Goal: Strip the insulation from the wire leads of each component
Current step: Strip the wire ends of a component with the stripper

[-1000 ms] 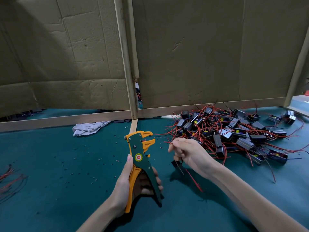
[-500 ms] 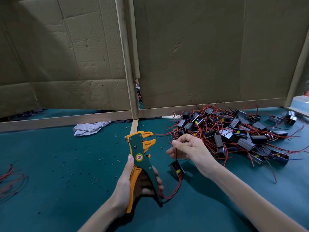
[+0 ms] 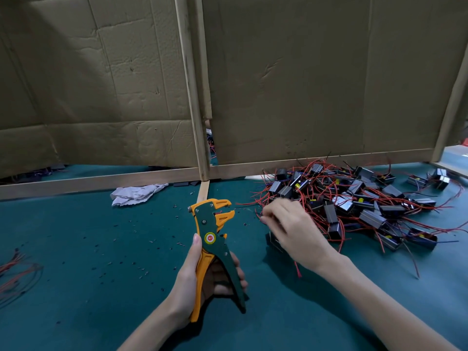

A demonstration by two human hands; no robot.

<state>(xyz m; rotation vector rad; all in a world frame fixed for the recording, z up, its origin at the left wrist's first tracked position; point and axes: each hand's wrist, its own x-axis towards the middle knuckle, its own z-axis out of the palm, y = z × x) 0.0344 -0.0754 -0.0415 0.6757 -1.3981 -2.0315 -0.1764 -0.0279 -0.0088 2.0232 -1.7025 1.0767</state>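
Note:
My left hand (image 3: 202,277) grips the handles of a green and orange wire stripper (image 3: 215,239), held upright with its jaws apart and pointing right. My right hand (image 3: 291,229) is just right of the jaws, blurred, its fingers pinching a thin wire lead (image 3: 244,205) whose end points toward the jaws. A small black component (image 3: 273,240) hangs under that hand, mostly hidden, with a red wire (image 3: 298,271) trailing below the wrist. A pile of black components with red leads (image 3: 354,201) lies right behind the right hand.
The green mat (image 3: 101,287) is dotted with bits of stripped insulation (image 3: 141,268). A crumpled white cloth (image 3: 138,193) lies at the back. Red wires (image 3: 17,272) show at the left edge. Cardboard panels on wooden frames (image 3: 202,158) wall off the back.
My right hand has risen and turned, bringing the wire end up to the stripper's jaws. The component that dangled in front of the hand now sits tucked beneath it. The left hand keeps still.

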